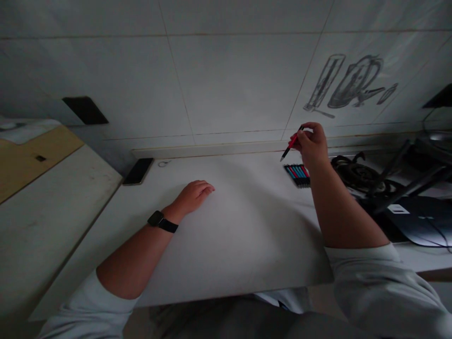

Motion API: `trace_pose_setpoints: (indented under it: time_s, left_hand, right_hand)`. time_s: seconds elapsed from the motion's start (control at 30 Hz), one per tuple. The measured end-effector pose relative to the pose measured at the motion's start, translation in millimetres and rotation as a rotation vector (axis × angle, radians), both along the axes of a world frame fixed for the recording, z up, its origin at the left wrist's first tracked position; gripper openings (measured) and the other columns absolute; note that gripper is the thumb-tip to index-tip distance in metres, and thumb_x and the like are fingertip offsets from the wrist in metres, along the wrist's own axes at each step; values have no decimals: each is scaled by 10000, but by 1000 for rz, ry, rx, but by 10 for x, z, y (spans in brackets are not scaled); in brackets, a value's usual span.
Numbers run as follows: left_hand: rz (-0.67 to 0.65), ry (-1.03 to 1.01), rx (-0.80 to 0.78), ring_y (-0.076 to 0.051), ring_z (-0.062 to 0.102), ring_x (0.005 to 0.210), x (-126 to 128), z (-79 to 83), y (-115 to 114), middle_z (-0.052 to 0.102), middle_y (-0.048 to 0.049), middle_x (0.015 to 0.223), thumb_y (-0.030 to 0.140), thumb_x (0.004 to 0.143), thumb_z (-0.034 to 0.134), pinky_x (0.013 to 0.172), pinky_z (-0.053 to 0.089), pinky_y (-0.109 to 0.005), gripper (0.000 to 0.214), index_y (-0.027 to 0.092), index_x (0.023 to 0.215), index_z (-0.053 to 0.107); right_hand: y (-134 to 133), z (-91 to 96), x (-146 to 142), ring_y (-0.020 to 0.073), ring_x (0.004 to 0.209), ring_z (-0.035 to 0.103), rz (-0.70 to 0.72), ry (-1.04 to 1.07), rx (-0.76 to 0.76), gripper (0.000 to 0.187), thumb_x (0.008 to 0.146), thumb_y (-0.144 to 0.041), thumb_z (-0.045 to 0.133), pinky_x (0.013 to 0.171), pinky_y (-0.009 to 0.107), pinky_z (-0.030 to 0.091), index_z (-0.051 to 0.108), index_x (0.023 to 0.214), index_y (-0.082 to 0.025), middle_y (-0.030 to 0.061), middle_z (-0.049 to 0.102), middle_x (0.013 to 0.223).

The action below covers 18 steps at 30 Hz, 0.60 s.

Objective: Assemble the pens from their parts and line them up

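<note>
My right hand [312, 143] is raised near the wall end of the table, pinching a red and black pen [292, 145]. The pen slants with its pale tip down to the left. Just below that hand, partly covered by it, lies a black case [302, 182] with several blue and red pens in a row. My left hand [194, 196] rests on the white table [226, 245], its fingers curled in and no object showing in them. A black watch [162, 221] is on the left wrist.
At the table's far left lie a phone [139, 171] and a small ring-like item [164, 164]. A wooden board [38, 157] stands at left. Dark cables [356, 174] and a black laptop-like device [420, 219] are on the right. The tiled wall [233, 84] bears dark drawings [355, 82].
</note>
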<state>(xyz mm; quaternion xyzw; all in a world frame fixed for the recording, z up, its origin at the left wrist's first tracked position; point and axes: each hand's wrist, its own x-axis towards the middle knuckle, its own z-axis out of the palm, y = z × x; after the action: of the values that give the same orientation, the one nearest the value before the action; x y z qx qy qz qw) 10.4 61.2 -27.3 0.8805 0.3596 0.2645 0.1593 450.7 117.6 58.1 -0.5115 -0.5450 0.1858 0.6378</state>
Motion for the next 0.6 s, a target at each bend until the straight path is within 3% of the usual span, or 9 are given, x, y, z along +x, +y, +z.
trace_pose_setpoints:
  time_s: [0.17, 0.4, 0.5, 0.6]
  left_hand:
    - [6, 15, 4, -217, 677, 967, 0, 1, -2, 751, -65, 1006, 414, 1079, 430, 920, 534, -405, 377, 216, 1006, 743]
    - [4, 35, 15, -221, 667, 976, -11, -20, 10, 744, -57, 999, 411, 1076, 438, 919, 520, -396, 367, 217, 1009, 742]
    - [5, 35, 12, -219, 666, 970, -18, -29, 19, 745, -51, 1000, 407, 1069, 456, 914, 519, -391, 345, 223, 1003, 741]
    - [-1, 30, 15, -218, 667, 964, -20, -30, 25, 746, -47, 994, 409, 1065, 465, 916, 522, -392, 334, 227, 995, 736]
  right_hand:
    - [48, -123, 150, 163, 666, 676, 6, -36, -25, 320, 890, -417, 679, 676, 344, 632, 467, 1101, -302, -20, 673, 805]
    - [124, -347, 367, 152, 581, 657, -74, -153, -288, 357, 854, -337, 673, 637, 314, 600, 513, 1157, -239, -37, 663, 713]
    - [138, -402, 421, 174, 626, 678, -116, -383, -501, 335, 861, -325, 663, 660, 310, 577, 588, 1168, -215, 8, 712, 756]
    - [144, -439, 437, 215, 752, 709, -130, -770, -660, 290, 845, -330, 677, 737, 312, 553, 691, 1111, -214, 59, 770, 876]
